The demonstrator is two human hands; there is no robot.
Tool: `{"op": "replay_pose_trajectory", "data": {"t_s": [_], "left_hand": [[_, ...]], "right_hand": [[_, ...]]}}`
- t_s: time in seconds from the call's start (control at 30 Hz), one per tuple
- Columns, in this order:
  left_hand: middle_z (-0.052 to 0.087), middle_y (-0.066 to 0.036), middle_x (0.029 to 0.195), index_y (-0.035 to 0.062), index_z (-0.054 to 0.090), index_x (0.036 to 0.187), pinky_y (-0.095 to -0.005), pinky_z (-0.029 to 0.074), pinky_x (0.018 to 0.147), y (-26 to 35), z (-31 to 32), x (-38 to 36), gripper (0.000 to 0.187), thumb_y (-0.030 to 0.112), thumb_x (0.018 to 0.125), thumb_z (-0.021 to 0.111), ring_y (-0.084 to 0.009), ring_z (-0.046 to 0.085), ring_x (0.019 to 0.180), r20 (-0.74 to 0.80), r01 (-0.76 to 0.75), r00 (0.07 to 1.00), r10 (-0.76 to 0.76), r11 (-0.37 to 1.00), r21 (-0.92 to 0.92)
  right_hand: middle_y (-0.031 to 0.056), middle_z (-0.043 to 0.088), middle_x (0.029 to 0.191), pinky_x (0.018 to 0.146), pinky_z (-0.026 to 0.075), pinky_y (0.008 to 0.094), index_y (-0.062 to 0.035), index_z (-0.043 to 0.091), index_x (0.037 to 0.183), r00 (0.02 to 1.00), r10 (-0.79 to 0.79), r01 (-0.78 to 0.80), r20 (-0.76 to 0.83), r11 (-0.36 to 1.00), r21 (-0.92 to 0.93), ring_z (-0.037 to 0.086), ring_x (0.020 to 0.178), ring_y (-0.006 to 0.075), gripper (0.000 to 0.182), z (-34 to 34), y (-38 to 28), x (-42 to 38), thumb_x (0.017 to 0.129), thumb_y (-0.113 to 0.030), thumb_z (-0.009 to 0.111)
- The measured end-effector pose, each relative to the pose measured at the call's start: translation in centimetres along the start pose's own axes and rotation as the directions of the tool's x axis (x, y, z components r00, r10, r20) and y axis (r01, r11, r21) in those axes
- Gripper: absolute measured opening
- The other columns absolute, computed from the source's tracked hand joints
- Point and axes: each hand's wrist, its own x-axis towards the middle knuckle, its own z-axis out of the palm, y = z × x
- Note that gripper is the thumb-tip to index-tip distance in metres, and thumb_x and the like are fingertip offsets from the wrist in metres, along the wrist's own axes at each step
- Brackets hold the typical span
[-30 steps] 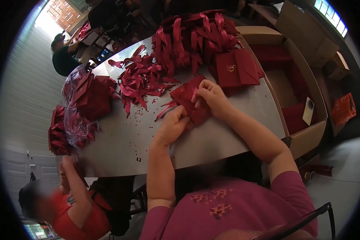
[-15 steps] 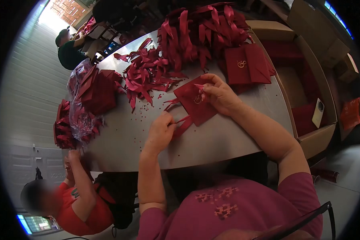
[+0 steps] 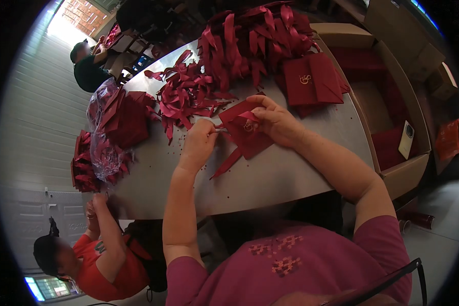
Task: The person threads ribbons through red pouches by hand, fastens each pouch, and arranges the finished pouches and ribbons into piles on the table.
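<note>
Dark-red paper gift bag (image 3: 249, 133), at the frame's centre above the metal surface (image 3: 163, 173), is gripped by the right hand (image 3: 276, 122); the left hand (image 3: 199, 142) pinches its ribbon. Upper right, an open cardboard box (image 3: 404, 179) holds red contents (image 3: 359, 69).

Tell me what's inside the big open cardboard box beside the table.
Inside the cardboard box are dark red things, with a pale phone resting over those at the near end. Bare cardboard shows between them. Whatever lies beneath is covered.

One held bag (image 3: 250, 136), one ribbon heap (image 3: 182, 97), one open carton (image 3: 417, 175) — one phone (image 3: 406, 140), one table (image 3: 275, 178)
</note>
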Motion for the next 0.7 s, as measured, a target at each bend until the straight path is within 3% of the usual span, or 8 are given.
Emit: {"op": "replay_pose_trajectory", "data": {"t_s": [0.07,0.17,0.3,0.4,0.47,0.6,0.67,0.7], "left_hand": [[0.056,-0.017,0.089,-0.0006,0.054,0.085,-0.0437,0.046,0.071,0.6,-0.4,-0.3,0.009,0.0,0.079,0.061,-0.0392,0.057,0.083,-0.067,-0.118,0.99,0.125,0.988,0.1],[0.06,-0.016,0.091,-0.0024,0.057,0.083,-0.0376,0.048,0.071,2.5,-0.9,-1.2,0.005,-0.002,0.08,0.061,-0.0354,0.059,0.08,-0.121,-0.132,0.981,0.154,0.976,0.175],[0.061,-0.015,0.092,-0.003,0.058,0.083,-0.0373,0.048,0.07,1.5,-0.9,-3.3,0.006,-0.003,0.079,0.062,-0.0339,0.06,0.079,-0.098,-0.089,0.99,0.099,0.991,0.101],[0.06,-0.015,0.093,-0.0025,0.056,0.081,-0.04,0.048,0.072,0.2,-1.0,-5.0,0.008,-0.002,0.078,0.063,-0.0359,0.059,0.083,0.015,-0.013,1.0,0.013,1.0,-0.027],[0.061,-0.015,0.093,-0.003,0.057,0.079,-0.0381,0.049,0.072,0.1,-1.2,-6.1,0.009,-0.003,0.077,0.065,-0.0341,0.059,0.082,0.013,-0.066,0.998,0.068,0.994,-0.084],[0.062,-0.015,0.095,-0.0026,0.058,0.081,-0.0382,0.049,0.072,0.2,-2.0,-8.4,0.008,-0.003,0.077,0.065,-0.0341,0.06,0.082,-0.004,-0.048,0.999,0.048,0.997,-0.063],[0.064,-0.015,0.095,-0.0024,0.059,0.082,-0.0364,0.05,0.07,-0.3,-3.0,-9.6,0.008,-0.003,0.077,0.066,-0.032,0.062,0.079,0.038,0.174,0.984,-0.171,0.981,-0.084],[0.064,-0.015,0.095,-0.0024,0.059,0.082,-0.0364,0.05,0.07,-0.3,-3.0,-9.9,0.008,-0.003,0.077,0.066,-0.032,0.062,0.079,0.041,0.174,0.984,-0.171,0.981,-0.083]], "right_hand": [[0.0096,0.064,0.103,0.081,0.05,0.0306,-0.0089,0.044,0.131,0.999,0.002,0.0,-0.039,0.999,0.033,0.063,0.089,0.0191,0.036,0.0,0.0,0.1,0.096,-0.008,0.053],[0.0087,0.064,0.102,0.081,0.05,0.0313,-0.0097,0.047,0.129,0.998,0.018,-0.014,-0.06,0.998,0.062,0.063,0.089,0.02,0.032,-0.5,0.2,0.4,0.097,-0.01,0.05],[0.0072,0.064,0.1,0.082,0.05,0.0322,-0.009,0.047,0.128,0.999,0.025,-0.022,-0.046,0.998,0.055,0.063,0.089,0.0199,0.029,-1.1,0.5,0.5,0.099,-0.011,0.048],[0.0063,0.064,0.098,0.084,0.05,0.0316,-0.0084,0.048,0.127,0.997,0.044,-0.046,-0.063,0.998,-0.032,0.063,0.09,0.0178,0.028,-0.3,0.5,0.2,0.099,-0.012,0.048],[0.0071,0.064,0.095,0.085,0.052,0.0306,-0.0067,0.048,0.123,0.99,-0.001,-0.042,-0.141,0.953,-0.301,0.064,0.09,0.0158,0.025,0.7,0.8,0.0,0.099,-0.011,0.049],[0.0084,0.064,0.095,0.083,0.054,0.0298,-0.0051,0.048,0.119,0.999,-0.013,-0.006,-0.052,0.935,-0.355,0.065,0.087,0.0154,0.021,0.1,1.1,0.3,0.099,-0.009,0.05],[0.0095,0.064,0.095,0.08,0.055,0.0304,-0.0038,0.047,0.116,0.999,0.023,-0.036,-0.046,0.945,-0.326,0.066,0.085,0.0163,0.018,0.0,1.0,0.4,0.099,-0.007,0.049],[0.0095,0.064,0.095,0.08,0.055,0.0304,-0.0038,0.047,0.116,0.999,0.022,-0.036,-0.048,0.945,-0.324,0.066,0.085,0.0163,0.018,0.1,1.0,0.4,0.099,-0.007,0.049]]}}
